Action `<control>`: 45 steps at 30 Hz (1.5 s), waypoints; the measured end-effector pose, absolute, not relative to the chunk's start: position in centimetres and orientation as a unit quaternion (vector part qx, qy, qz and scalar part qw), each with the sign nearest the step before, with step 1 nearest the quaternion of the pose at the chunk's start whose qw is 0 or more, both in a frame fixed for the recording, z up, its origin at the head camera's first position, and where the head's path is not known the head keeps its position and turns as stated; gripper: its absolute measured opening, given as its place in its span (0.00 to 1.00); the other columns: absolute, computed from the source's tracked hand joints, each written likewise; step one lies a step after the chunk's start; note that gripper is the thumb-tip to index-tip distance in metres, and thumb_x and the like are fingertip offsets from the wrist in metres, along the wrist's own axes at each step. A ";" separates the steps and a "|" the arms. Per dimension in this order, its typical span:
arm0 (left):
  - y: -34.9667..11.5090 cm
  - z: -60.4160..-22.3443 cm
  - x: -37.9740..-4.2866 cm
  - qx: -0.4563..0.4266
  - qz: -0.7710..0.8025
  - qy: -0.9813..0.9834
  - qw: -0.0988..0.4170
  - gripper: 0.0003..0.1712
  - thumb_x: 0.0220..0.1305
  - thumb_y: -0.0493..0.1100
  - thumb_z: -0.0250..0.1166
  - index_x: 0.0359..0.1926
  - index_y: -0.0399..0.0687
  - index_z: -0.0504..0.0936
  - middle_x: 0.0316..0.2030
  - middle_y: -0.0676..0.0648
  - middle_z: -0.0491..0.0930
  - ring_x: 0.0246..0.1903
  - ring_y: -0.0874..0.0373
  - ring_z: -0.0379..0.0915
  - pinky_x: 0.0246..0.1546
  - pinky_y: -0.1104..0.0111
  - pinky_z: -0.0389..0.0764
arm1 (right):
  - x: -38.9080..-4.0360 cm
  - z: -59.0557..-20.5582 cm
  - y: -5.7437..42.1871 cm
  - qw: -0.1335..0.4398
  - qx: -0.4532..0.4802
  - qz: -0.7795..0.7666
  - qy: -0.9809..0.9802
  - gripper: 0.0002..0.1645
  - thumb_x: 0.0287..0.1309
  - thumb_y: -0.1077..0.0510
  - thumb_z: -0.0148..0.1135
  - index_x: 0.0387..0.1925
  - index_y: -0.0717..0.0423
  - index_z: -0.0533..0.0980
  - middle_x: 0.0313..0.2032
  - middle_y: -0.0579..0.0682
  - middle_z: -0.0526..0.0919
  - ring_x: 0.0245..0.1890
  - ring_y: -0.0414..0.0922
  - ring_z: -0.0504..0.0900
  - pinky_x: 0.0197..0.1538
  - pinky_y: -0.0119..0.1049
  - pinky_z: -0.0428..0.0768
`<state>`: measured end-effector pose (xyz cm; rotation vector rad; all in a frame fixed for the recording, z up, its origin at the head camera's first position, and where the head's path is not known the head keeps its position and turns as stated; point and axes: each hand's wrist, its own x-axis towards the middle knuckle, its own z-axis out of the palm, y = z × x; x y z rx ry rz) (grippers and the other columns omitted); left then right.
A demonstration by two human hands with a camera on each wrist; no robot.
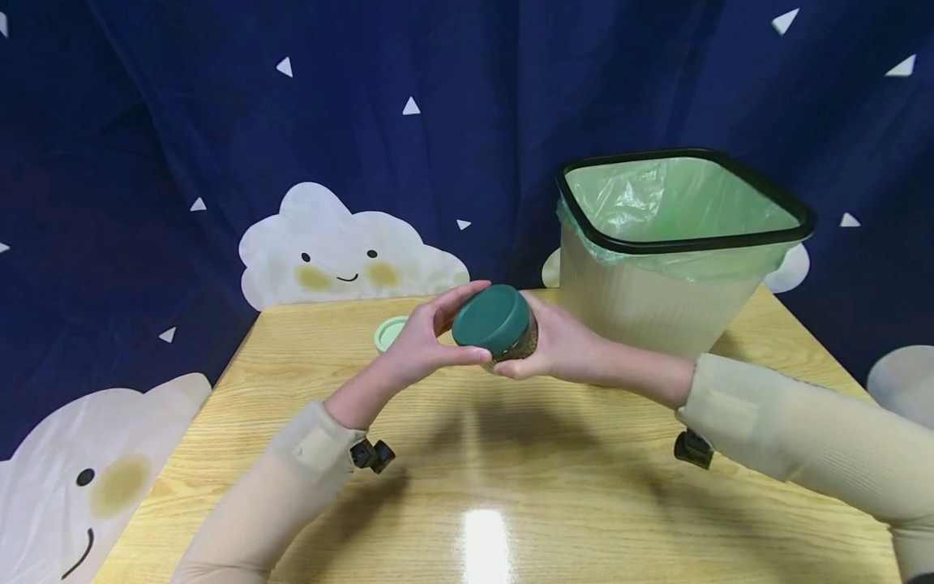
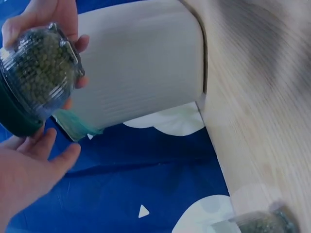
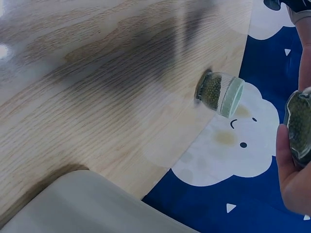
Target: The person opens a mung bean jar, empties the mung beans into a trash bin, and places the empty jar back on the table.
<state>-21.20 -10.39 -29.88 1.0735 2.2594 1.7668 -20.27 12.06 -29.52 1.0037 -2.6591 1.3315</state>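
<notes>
A clear jar with a dark green lid (image 1: 492,318) is held up above the table between both hands. Small greenish, bean-like grains (image 2: 43,68) fill its ribbed body. My right hand (image 1: 562,337) grips the body from the right, with the thumb low at the front. At the lid, my left hand (image 1: 423,341) curves round the left side, fingers behind and thumb along the near edge. In the left wrist view the left fingertips (image 2: 46,143) are at the lid's rim. The right wrist view shows only part of the jar (image 3: 299,126) at its right edge.
A second jar with a pale green lid (image 3: 233,97) and similar grains stands on the wooden table (image 1: 306,357), partly behind my left hand in the head view. At the back right stands a whitish bin (image 1: 649,300) with a black rim and green liner. A dark blue curtain hangs behind.
</notes>
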 end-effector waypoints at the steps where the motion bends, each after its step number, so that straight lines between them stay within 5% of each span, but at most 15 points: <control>1: -10.5 -29.8 -21.3 0.360 0.575 0.733 0.043 0.60 0.44 0.69 0.74 0.70 0.41 0.64 0.63 0.45 0.70 0.58 0.53 0.70 0.61 0.57 0.68 | -20.3 -29.5 12.1 0.001 0.323 0.424 -0.846 0.45 0.39 0.55 0.79 0.59 0.62 0.67 0.47 0.52 0.80 0.47 0.47 0.79 0.53 0.46 0.75; 7: -11.3 -29.2 -22.0 0.425 0.557 0.709 0.085 0.56 0.49 0.58 0.76 0.72 0.41 0.60 0.65 0.43 0.68 0.62 0.53 0.66 0.63 0.58 0.66 | -20.2 -29.3 12.3 -0.013 0.361 0.424 -0.830 0.47 0.40 0.55 0.79 0.62 0.59 0.66 0.49 0.49 0.80 0.49 0.46 0.77 0.55 0.47 0.73; 13: -11.4 -29.1 -22.2 0.449 0.554 0.692 0.111 0.59 0.46 0.60 0.77 0.72 0.37 0.60 0.64 0.41 0.68 0.62 0.51 0.66 0.62 0.56 0.67 | -20.1 -29.5 12.3 -0.036 0.378 0.426 -0.821 0.47 0.40 0.53 0.78 0.63 0.56 0.65 0.50 0.47 0.79 0.50 0.44 0.77 0.56 0.47 0.73; 24: -11.2 -29.8 -21.8 0.417 0.560 0.712 0.073 0.55 0.45 0.59 0.79 0.70 0.41 0.65 0.63 0.45 0.71 0.60 0.54 0.68 0.64 0.60 0.65 | -20.0 -29.7 12.4 -0.050 0.364 0.433 -0.824 0.47 0.41 0.52 0.77 0.63 0.55 0.65 0.50 0.46 0.79 0.50 0.44 0.77 0.55 0.47 0.73; 34: -10.4 -30.1 -20.7 0.370 0.581 0.722 0.067 0.61 0.44 0.69 0.73 0.72 0.41 0.61 0.63 0.44 0.69 0.57 0.52 0.70 0.59 0.57 0.70 | -20.0 -29.9 12.5 -0.028 0.353 0.442 -0.824 0.46 0.41 0.54 0.78 0.61 0.57 0.66 0.48 0.48 0.79 0.49 0.45 0.77 0.54 0.46 0.74; 45: -11.5 -30.0 -21.9 0.434 0.582 0.676 0.122 0.62 0.48 0.56 0.77 0.75 0.41 0.51 0.72 0.41 0.55 0.70 0.55 0.52 0.66 0.56 0.61 | -19.9 -29.7 12.6 -0.051 0.361 0.450 -0.815 0.47 0.42 0.53 0.78 0.63 0.55 0.65 0.52 0.47 0.78 0.52 0.45 0.76 0.57 0.48 0.72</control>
